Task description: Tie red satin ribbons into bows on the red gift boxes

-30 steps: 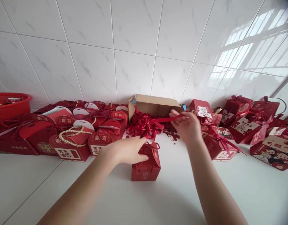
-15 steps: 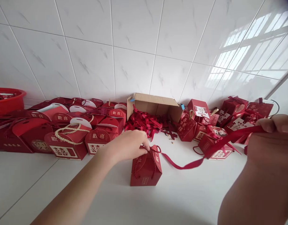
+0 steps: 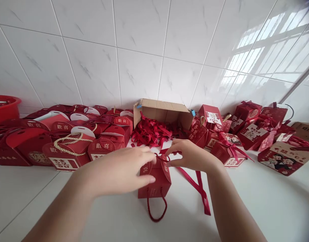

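A small red gift box (image 3: 158, 176) stands on the white surface in front of me. One of its twisted cord handles (image 3: 157, 218) hangs down over the near side, and the other cord runs across the top. My left hand (image 3: 124, 169) hovers at the box's left side, fingers apart and thumb stretched out, holding nothing. At the top right edge, my right hand (image 3: 188, 156) pinches the red ribbon close to the cord; its fingertips partly cover the spot. The ribbon's loose tails (image 3: 202, 193) lie on the surface right of the box.
Behind stands an open cardboard box (image 3: 164, 105) with a heap of red ribbons (image 3: 150, 132). Many red gift boxes (image 3: 69, 148) crowd the left, near a red basin (image 3: 8, 109). More boxes (image 3: 230, 151), some with bows, stand right. A tiled wall (image 3: 141, 74) closes the back.
My right hand has come in from the far right to the box top, and the ribbon has dropped onto the surface. My left hand has let go of the box top. One cord handle now hangs forward.
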The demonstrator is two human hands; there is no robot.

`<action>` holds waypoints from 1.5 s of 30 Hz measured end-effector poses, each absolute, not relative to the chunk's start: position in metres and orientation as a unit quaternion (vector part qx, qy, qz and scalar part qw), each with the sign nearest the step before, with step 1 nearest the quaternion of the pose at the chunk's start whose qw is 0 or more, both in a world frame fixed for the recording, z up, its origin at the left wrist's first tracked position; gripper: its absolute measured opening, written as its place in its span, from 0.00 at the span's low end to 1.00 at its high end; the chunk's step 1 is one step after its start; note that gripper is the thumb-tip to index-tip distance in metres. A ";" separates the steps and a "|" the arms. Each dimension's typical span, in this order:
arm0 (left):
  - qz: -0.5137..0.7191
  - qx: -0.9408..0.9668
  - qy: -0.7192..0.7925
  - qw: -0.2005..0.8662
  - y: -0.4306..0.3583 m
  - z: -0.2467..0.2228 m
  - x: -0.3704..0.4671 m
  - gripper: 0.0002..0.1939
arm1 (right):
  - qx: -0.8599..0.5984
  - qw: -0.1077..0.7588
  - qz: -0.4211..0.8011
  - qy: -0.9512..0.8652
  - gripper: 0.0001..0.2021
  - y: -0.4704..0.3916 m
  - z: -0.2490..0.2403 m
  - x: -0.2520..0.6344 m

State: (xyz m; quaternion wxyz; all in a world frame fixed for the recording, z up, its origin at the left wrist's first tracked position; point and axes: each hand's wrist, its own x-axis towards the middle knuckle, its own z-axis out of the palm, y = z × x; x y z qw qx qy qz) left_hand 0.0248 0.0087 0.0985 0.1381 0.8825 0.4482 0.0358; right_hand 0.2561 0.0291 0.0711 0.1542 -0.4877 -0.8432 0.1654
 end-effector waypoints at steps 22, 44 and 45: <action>-0.076 0.868 0.452 0.192 0.035 0.083 0.046 0.27 | -0.474 0.228 0.288 -0.800 0.07 0.009 0.088 0.270; -0.102 0.859 0.458 0.206 0.034 0.087 0.049 0.23 | -0.521 0.140 0.339 -0.771 0.06 0.012 0.091 0.277; -0.100 0.858 0.459 0.207 0.034 0.087 0.049 0.23 | -0.523 0.135 0.341 -0.770 0.06 0.012 0.092 0.276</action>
